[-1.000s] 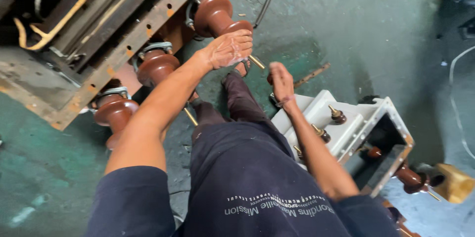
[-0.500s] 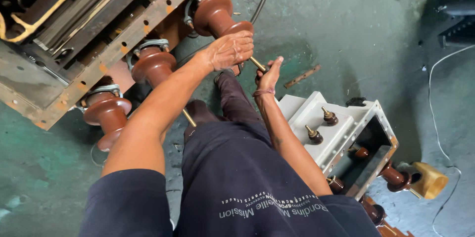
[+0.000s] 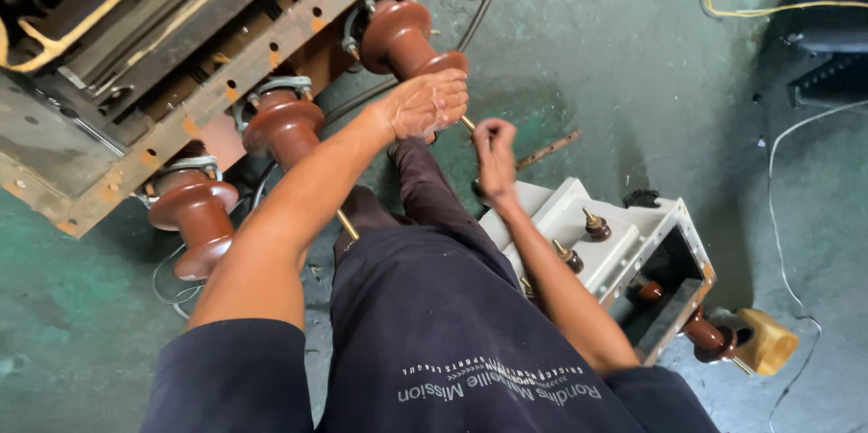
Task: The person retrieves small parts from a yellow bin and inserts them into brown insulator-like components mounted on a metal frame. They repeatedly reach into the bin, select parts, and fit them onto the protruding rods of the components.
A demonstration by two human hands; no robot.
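Fingers (image 3: 445, 97) of left hand (image 3: 425, 105) wrapped over end of top brown insulator (image 3: 402, 40) — right hand (image 3: 493, 151) curled shut just beside it.

Left hand gripping wide lip of insulator, brass stud (image 3: 467, 124) poking out beneath toward right hand; cannot tell what right fingers pinch, if anything. Three brown insulators in a row — bolted along rusty perforated frame (image 3: 244, 62) at upper left. White metal box (image 3: 624, 243) with small brown terminals lower right, on green floor (image 3: 633, 53). Dark trousers (image 3: 425, 324) in the foreground.

I wear a dark navy short-sleeved shirt (image 3: 470, 343) with pale lettering across its front, and dark trousers (image 3: 425, 189).
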